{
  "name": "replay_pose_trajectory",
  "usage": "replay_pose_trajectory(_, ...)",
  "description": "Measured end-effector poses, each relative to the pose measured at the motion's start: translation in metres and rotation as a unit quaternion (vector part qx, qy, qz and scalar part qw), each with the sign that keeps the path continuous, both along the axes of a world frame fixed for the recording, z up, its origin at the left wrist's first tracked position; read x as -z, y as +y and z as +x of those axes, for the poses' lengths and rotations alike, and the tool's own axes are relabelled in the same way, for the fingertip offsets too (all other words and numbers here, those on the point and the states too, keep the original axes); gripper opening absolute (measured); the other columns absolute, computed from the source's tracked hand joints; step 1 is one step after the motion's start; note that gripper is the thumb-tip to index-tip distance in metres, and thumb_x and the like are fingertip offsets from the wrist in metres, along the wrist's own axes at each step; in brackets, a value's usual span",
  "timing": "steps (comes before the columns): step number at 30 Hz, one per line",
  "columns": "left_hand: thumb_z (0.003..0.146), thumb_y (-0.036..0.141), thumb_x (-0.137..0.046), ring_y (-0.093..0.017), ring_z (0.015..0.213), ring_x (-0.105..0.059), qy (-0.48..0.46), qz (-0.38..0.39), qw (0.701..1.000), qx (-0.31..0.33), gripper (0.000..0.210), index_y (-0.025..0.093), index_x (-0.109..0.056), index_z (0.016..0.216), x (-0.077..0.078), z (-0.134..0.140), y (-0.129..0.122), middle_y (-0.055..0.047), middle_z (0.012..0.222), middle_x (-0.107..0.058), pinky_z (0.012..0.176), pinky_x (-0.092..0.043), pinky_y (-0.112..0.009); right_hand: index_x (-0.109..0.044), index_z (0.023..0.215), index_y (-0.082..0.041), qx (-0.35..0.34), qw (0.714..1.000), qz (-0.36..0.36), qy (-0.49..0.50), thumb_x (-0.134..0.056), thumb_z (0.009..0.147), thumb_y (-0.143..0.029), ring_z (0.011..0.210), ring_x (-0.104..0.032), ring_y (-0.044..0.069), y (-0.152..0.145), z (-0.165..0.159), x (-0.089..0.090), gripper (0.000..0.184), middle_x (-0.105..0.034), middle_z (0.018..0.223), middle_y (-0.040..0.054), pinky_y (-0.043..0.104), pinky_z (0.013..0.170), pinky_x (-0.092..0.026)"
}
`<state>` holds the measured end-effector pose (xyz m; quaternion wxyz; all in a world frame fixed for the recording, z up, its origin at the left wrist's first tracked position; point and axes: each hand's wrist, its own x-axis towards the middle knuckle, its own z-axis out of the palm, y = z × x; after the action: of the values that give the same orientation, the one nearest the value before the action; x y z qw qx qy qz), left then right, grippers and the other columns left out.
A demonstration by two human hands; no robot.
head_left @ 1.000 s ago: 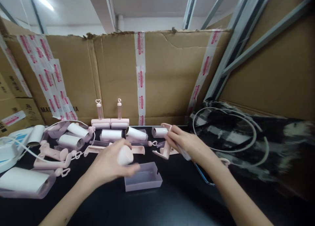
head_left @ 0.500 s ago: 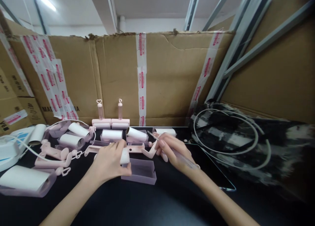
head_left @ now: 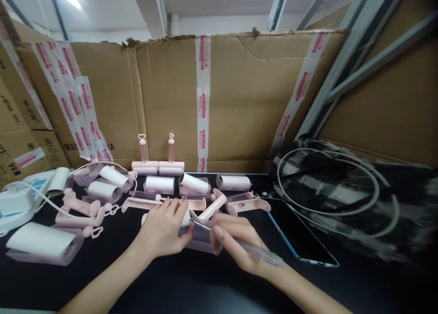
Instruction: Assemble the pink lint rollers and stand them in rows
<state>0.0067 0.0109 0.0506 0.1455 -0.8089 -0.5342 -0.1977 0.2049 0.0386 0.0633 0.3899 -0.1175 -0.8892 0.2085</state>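
My left hand [head_left: 162, 229] is closed around a white sticky-paper roll [head_left: 185, 217], a lint roller refill, lying sideways with its right end showing. In my right hand [head_left: 236, 241] is a slim screwdriver [head_left: 201, 225] with a metal shaft and a clear handle, gripped like a pen. Its tip reaches the roll's right end; whether it touches cannot be made out. Below and behind the fingers sits a translucent purple case [head_left: 203, 243], partly covered by my hands. Pink lint roller handles [head_left: 214, 205] and a pink holder piece [head_left: 248, 206] lie just beyond.
More white rolls in purple cases [head_left: 44, 257] lie at left, with pink handles [head_left: 80, 218]. Two assembled pink rollers [head_left: 145, 167] stand by the cardboard wall [head_left: 171, 100]. A phone or tablet [head_left: 301, 232] lies right, near a coiled white cable [head_left: 378, 186] on a dark plastic bundle.
My right hand has moved left and down, bringing the screwdriver tip from above the pink parts to the end of the roll. My left hand keeps its hold. The view has shifted slightly.
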Motion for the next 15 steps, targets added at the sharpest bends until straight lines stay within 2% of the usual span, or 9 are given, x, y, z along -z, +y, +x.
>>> replay_pose_trajectory(4,0.084,0.032,-0.043,-0.031,0.089,-0.057,-0.010,-0.012,1.000,0.008,0.030,0.015,-0.053,0.105,0.000,-0.001,-0.001,-0.016,0.098,-0.062,0.070,-0.045,-0.039,-0.052,0.060,-0.016,0.027,0.997,0.075,-0.004,-0.034,0.092,-0.017,0.049,-0.047,0.010,-0.005,-0.005,0.002,0.037,-0.050,0.056,0.0006,0.021,0.047,-0.037)
replay_pose_trajectory(10,0.083,0.034,-0.045,-0.030,0.087,-0.059,-0.016,-0.043,0.999,-0.010,0.032,0.017,-0.049,0.109,-0.005,0.000,-0.009,-0.014,0.098,-0.062,0.068,-0.045,-0.036,-0.049,0.058,-0.017,0.058,0.990,0.129,-0.017,-0.036,0.088,-0.011,0.046,-0.043,0.010,-0.011,-0.008,0.003,0.033,-0.045,0.054,-0.0004,0.022,0.044,-0.033)
replay_pose_trajectory(13,0.081,0.034,-0.048,-0.032,0.085,-0.060,-0.029,-0.065,0.997,-0.013,0.030,0.018,-0.050,0.107,-0.011,-0.004,-0.014,-0.013,0.095,-0.063,0.066,-0.045,-0.037,-0.048,0.056,-0.017,0.078,0.991,0.109,-0.014,-0.034,0.090,-0.014,0.044,-0.041,0.009,-0.007,-0.003,-0.002,0.037,-0.044,0.052,-0.0013,0.023,0.044,-0.032)
replay_pose_trajectory(15,0.080,0.037,-0.050,-0.033,0.086,-0.060,-0.061,-0.072,0.996,-0.012,0.036,0.019,-0.050,0.111,-0.017,-0.010,-0.017,-0.013,0.096,-0.064,0.068,-0.044,-0.038,-0.049,0.054,-0.017,0.074,0.995,0.059,-0.005,-0.034,0.092,-0.016,0.045,-0.044,0.009,-0.004,0.003,-0.008,0.041,-0.047,0.051,-0.0013,0.022,0.047,-0.035)
